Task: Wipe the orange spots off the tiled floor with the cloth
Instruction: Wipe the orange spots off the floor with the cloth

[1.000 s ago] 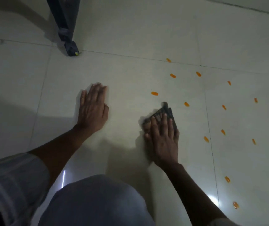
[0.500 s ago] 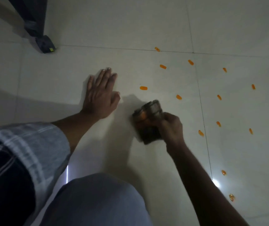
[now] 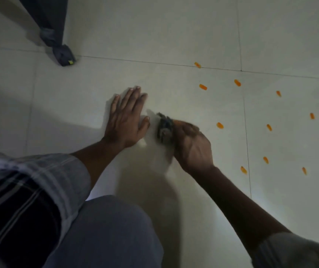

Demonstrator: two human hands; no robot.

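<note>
Right hand [image 3: 190,146] grips the dark cloth [image 3: 165,130], fingers curled around it, blurred. Left hand [image 3: 126,120] lies flat on the tiled floor [image 3: 174,35], fingers extended. Orange spots [image 3: 220,125] lie right of the cloth.

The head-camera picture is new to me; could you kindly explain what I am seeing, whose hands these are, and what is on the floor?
There is no machine here: a person wears a wide-angle camera on the head, looking forward and down at their own two hands. The left hand rests flat, fingers straight, on the pale glossy tiled floor. The right hand grips a small dark crumpled cloth, blurred by motion. Small orange spots are scattered to the right, the nearest one just beyond the cloth. A dark furniture leg stands at the upper left. The person's grey trouser knee fills the bottom.
</note>
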